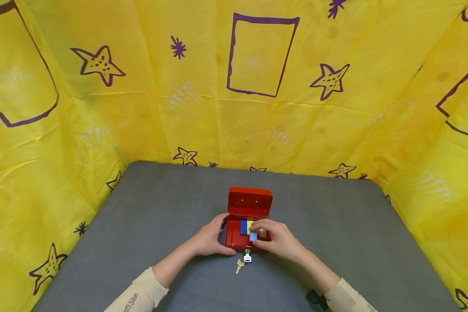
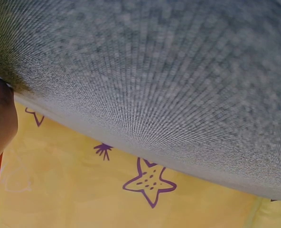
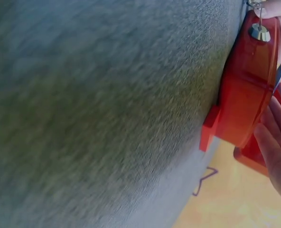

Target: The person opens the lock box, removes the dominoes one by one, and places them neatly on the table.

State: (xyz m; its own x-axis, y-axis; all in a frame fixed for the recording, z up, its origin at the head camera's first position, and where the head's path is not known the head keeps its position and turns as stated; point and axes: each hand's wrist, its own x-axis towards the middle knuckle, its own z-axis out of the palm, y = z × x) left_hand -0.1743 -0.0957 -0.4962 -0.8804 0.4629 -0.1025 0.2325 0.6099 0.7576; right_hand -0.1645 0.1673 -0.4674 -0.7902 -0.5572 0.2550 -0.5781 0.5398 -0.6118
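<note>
A small red cash box [image 1: 234,243] stands on the grey table with its lid [image 1: 250,201] raised. My left hand [image 1: 210,238] holds its left side, thumb at the front corner and fingers at the back. Inside lie a dark blue block [image 1: 243,227] and a yellow block [image 1: 249,225] side by side. Over the box my right hand [image 1: 277,238] pinches a light blue block [image 1: 253,236] between thumb and fingers. In the right wrist view, the right fingers [image 3: 268,137] are at the box's side wall. The right hand hides part of the interior.
One key [image 1: 247,258] sits in the front lock, and a second key [image 1: 239,265] hangs beside it over the table [image 1: 171,208]. A dark object [image 1: 316,299] shows by the right sleeve. Yellow patterned cloth [image 1: 203,121] surrounds the table's back and sides.
</note>
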